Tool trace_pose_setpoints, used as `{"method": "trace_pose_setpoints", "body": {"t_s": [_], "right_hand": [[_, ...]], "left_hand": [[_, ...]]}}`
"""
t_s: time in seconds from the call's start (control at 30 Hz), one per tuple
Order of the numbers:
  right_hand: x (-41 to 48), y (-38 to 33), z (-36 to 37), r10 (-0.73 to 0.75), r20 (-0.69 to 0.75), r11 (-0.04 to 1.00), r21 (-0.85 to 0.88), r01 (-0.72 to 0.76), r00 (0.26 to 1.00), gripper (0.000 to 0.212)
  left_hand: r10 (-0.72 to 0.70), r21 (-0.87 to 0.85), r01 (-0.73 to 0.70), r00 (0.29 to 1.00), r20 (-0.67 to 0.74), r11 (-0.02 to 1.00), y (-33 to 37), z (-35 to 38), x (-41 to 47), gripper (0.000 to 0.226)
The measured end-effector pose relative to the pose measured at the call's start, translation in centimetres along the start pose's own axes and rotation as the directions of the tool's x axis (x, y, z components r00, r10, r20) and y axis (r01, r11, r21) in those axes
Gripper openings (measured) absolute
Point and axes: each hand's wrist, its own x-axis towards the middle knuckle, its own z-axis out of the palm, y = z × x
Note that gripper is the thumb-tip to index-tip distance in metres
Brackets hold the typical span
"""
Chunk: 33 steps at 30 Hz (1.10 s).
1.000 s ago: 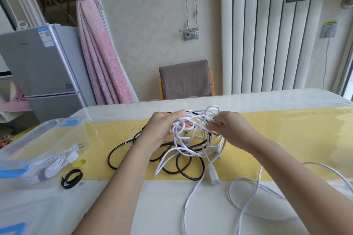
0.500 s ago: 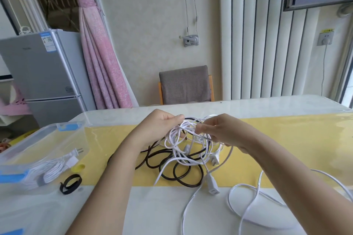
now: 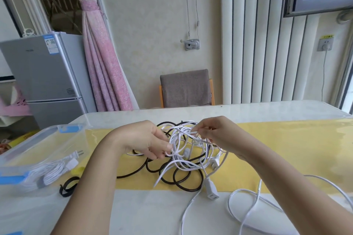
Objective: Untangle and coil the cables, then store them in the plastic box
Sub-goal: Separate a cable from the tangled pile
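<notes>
The left hand (image 3: 145, 140) pinches white strands at the near-left side of the white cable tangle (image 3: 181, 150), fingers curled. The right hand (image 3: 216, 135) pinches one strand at the tangle's top between thumb and forefinger. The tangle is held between both hands, just above the table (image 3: 152, 213). A black cable (image 3: 188, 187) lies looped beneath and nearer than the hands, interlaced with the white. The plastic box (image 3: 57, 143) stands well left of the left hand, with a coiled white cable (image 3: 51, 172) inside.
</notes>
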Motion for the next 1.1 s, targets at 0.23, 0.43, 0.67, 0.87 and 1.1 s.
{"method": "trace_pose_setpoints", "body": {"t_s": [0.23, 0.43, 0.67, 0.87, 1.1], "right_hand": [[0.4, 0.2, 0.8, -0.082, 0.027, 0.995, -0.054, 0.084, 0.996, 0.033], [0.2, 0.3, 1.5, -0.181, 0.028, 0.976, -0.12, 0.183, 0.983, 0.015], [0.3, 0.9, 2.1, -0.306, 0.019, 0.941, -0.146, 0.306, 0.952, 0.02], [0.2, 1.2, 2.5, -0.307, 0.05, 0.944, -0.11, 0.311, 0.95, 0.035], [0.1, 1.2, 3.1, -0.315, 0.11, 0.895, -0.297, 0.333, 0.943, 0.041]], "left_hand": [[0.16, -0.188, -0.169, 0.985, -0.064, 0.967, -0.2, 0.1, 1.0, 0.019], [0.22, -0.204, -0.198, 0.971, 0.095, 0.959, 0.4, 0.9, 0.5, 0.022], [0.205, -0.19, -0.215, 0.976, -0.073, 0.958, 0.4, 1.6, 1.4, 0.005], [0.154, -0.247, -0.193, 0.974, -0.168, 0.95, -0.2, 0.9, 1.8, 0.014], [0.156, -0.233, -0.185, 0.978, -0.137, 0.955, -0.2, 0.6, 1.8, 0.014]]}}
